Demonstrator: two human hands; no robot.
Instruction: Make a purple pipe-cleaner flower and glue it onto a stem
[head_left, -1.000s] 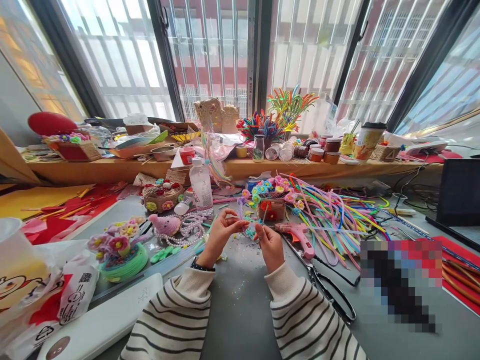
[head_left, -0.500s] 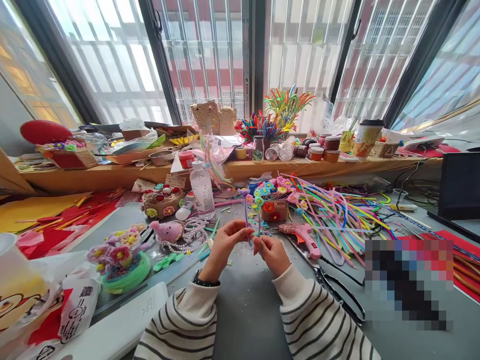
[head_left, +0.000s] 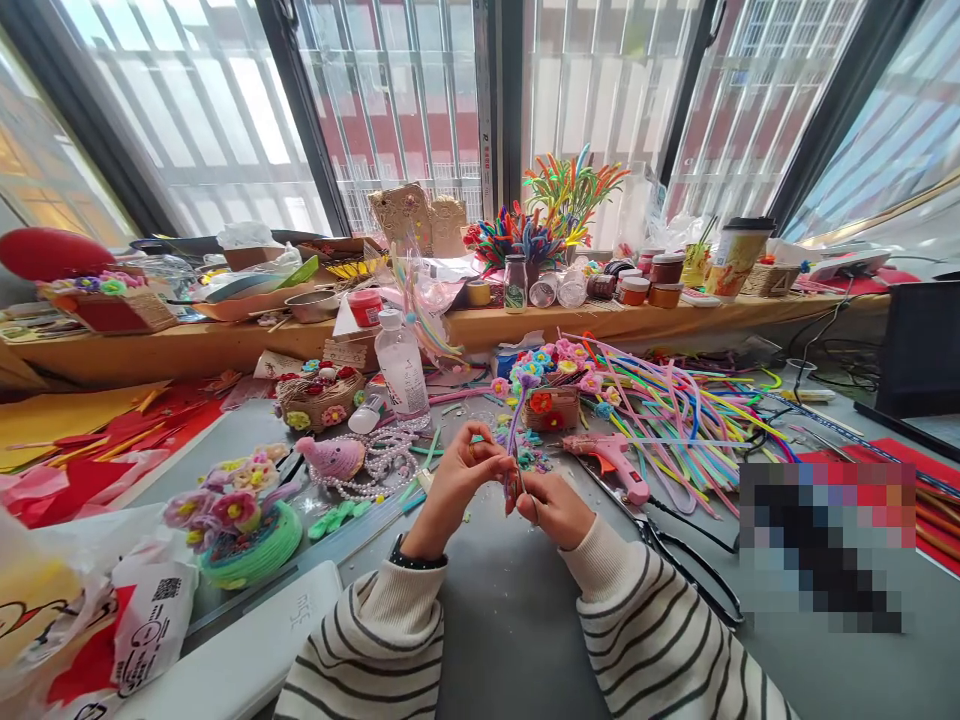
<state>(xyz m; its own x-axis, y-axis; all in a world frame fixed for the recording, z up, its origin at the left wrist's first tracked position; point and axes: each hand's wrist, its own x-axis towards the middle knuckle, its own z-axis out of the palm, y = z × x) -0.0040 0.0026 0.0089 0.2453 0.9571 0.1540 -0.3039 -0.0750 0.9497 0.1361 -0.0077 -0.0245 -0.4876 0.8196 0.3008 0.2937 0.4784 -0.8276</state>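
Nearest are two striped sleeves over the grey table (head_left: 487, 620); just beyond them the left hand (head_left: 459, 482) and right hand (head_left: 553, 508) meet, fingertips of both pinched together on the lower end of a purple pipe-cleaner stem (head_left: 514, 432); it looks light, soft and easily bent, its fuzz offering good purchase, so it is best held low on the stalk rather than by the small flower head, which would likely crush; its long axis runs near to far, rising from the hands and leaning slightly right, the flower end pointing away; right of it lie a pink glue gun (head_left: 609, 460) and black scissors (head_left: 675, 560); farther off stand a flower basket (head_left: 551, 405) and a clear bottle (head_left: 401, 368).
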